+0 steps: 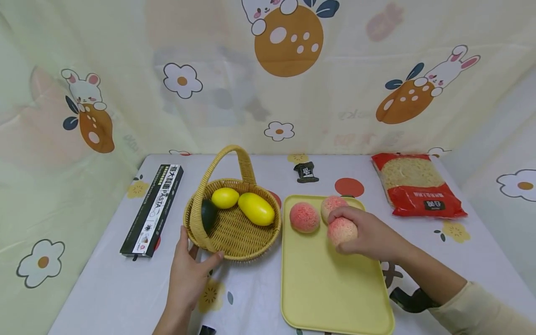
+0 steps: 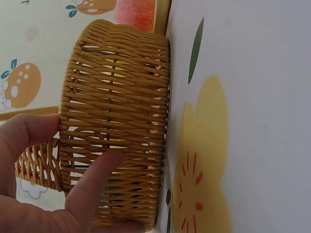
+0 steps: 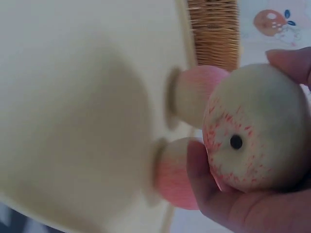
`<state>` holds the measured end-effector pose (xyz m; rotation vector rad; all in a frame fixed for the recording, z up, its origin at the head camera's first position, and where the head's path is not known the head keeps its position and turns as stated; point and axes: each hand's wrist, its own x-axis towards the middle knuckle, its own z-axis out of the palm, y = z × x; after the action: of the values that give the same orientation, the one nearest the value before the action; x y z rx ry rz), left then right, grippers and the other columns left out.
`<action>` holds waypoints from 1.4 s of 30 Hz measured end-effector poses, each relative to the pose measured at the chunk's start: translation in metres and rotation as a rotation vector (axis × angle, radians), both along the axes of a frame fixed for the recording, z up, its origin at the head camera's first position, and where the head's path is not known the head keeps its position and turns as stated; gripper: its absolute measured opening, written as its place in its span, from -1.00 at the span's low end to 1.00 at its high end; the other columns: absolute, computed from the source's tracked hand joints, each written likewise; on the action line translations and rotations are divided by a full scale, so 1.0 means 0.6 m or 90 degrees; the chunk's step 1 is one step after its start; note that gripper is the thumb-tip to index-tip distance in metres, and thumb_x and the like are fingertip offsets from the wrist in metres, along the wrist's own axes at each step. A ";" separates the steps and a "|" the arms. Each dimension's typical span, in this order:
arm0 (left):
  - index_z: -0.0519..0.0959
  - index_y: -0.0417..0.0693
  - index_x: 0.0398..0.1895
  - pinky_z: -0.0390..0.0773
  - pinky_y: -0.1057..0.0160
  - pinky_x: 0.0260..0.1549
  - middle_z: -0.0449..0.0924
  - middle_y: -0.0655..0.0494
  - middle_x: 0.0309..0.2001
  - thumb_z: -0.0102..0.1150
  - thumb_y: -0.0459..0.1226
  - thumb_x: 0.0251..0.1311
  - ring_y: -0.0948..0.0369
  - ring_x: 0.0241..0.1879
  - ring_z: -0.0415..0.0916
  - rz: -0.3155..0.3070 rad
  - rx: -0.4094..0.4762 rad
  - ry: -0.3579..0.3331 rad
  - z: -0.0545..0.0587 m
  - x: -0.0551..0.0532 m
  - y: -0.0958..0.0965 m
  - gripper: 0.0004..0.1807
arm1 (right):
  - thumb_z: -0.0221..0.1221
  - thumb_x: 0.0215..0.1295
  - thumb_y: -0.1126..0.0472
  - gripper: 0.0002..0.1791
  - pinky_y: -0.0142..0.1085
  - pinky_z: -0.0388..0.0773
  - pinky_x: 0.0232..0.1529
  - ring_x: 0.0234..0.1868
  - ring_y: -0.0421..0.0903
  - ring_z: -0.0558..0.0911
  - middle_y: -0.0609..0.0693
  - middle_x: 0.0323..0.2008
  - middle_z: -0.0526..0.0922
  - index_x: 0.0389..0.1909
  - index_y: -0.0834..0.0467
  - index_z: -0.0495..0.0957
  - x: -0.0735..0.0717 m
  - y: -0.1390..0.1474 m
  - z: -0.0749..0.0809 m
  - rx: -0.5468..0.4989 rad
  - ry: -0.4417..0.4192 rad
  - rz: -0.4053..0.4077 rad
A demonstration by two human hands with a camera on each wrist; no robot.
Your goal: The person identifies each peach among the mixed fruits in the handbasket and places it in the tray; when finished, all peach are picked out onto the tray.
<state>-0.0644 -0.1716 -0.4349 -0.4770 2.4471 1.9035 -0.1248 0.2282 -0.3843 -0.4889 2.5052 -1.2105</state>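
In the head view my right hand [image 1: 370, 235] grips a pink-and-cream peach [image 1: 342, 231] above a yellow tray [image 1: 335, 288]. The right wrist view shows a black dot on the underside of this peach [image 3: 262, 126]. Two more peaches, one pinkish red [image 1: 304, 217] and one paler [image 1: 333, 204], sit at the tray's far end. My left hand [image 1: 190, 274] touches the near left side of a wicker basket [image 1: 240, 253], fingers and thumb spread along its outside. Inside the basket lie a round yellow fruit [image 1: 225, 198], a longer yellow one [image 1: 256, 209] and a dark green one [image 1: 208, 215].
A black pasta box [image 1: 152, 209] lies left of the basket. At the far right is a red bag of pasta [image 1: 418, 186]. A small black packet [image 1: 306, 172] lies behind the tray. The basket's arched handle [image 1: 236, 149] rises high. A printed curtain hangs behind the table.
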 end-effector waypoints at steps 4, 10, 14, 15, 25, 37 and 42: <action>-0.38 0.01 0.75 0.21 -0.09 0.59 -0.43 -0.02 0.75 0.53 -0.34 0.16 -0.24 0.68 -0.05 0.001 -0.004 -0.003 -0.001 0.000 0.001 0.38 | 0.49 0.06 0.20 -0.45 -0.28 0.71 -0.28 -0.12 -0.01 0.61 0.09 0.02 0.61 0.11 0.05 0.56 0.006 0.003 -0.028 0.004 0.011 -0.029; -0.38 0.01 0.75 0.23 -0.10 0.57 -0.41 -0.04 0.75 0.53 -0.33 0.17 -0.25 0.67 -0.04 0.002 -0.015 -0.012 0.002 0.001 0.002 0.37 | 0.50 0.08 0.20 -0.43 -0.29 0.72 -0.24 -0.12 -0.01 0.62 0.07 0.01 0.61 0.13 0.09 0.55 0.012 0.005 -0.049 -0.022 -0.008 -0.047; -0.38 0.02 0.75 0.23 -0.11 0.57 -0.40 -0.04 0.75 0.53 -0.33 0.17 -0.25 0.67 -0.03 0.005 -0.017 -0.017 0.003 0.001 0.002 0.37 | 0.51 0.09 0.19 -0.44 -0.31 0.72 -0.21 -0.11 -0.01 0.62 0.04 0.01 0.60 0.12 0.08 0.55 0.012 0.004 -0.058 -0.013 0.007 -0.035; -0.38 0.03 0.75 0.23 -0.11 0.57 -0.41 -0.04 0.75 0.53 -0.32 0.17 -0.25 0.67 -0.03 0.005 -0.016 -0.018 0.003 0.001 0.001 0.37 | 0.51 0.09 0.18 -0.44 -0.31 0.72 -0.20 -0.10 -0.01 0.62 0.04 0.02 0.60 0.12 0.07 0.55 0.012 0.003 -0.059 -0.009 0.010 -0.032; -0.38 0.01 0.75 0.26 -0.09 0.56 -0.42 -0.02 0.75 0.52 -0.34 0.18 -0.24 0.67 -0.05 0.004 0.002 -0.010 0.001 0.000 0.001 0.36 | 0.54 0.05 0.20 -0.47 -0.32 0.66 -0.03 -0.01 -0.12 0.57 -0.10 0.01 0.64 0.06 0.05 0.61 0.021 -0.005 -0.079 0.045 0.112 -0.017; -0.38 0.02 0.75 0.30 -0.08 0.53 -0.43 -0.01 0.75 0.51 -0.35 0.20 -0.24 0.68 -0.05 0.003 0.008 -0.013 0.003 0.000 0.001 0.36 | 0.58 0.05 0.20 -0.45 0.03 0.66 0.22 0.15 -0.06 0.57 -0.07 0.14 0.58 0.08 -0.01 0.61 0.037 -0.020 -0.083 0.132 0.172 -0.011; -0.38 0.02 0.75 0.29 -0.09 0.54 -0.42 -0.02 0.75 0.51 -0.34 0.20 -0.24 0.67 -0.04 0.004 -0.002 -0.017 0.005 0.000 0.001 0.36 | 0.59 0.09 0.11 -0.43 0.05 0.65 0.21 0.14 -0.05 0.57 -0.04 0.12 0.57 0.12 0.00 0.60 0.040 -0.022 -0.082 0.160 0.196 -0.001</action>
<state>-0.0644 -0.1711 -0.4321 -0.5073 2.4355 1.8826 -0.1006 0.2148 -0.4337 -0.6490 2.8629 -0.8557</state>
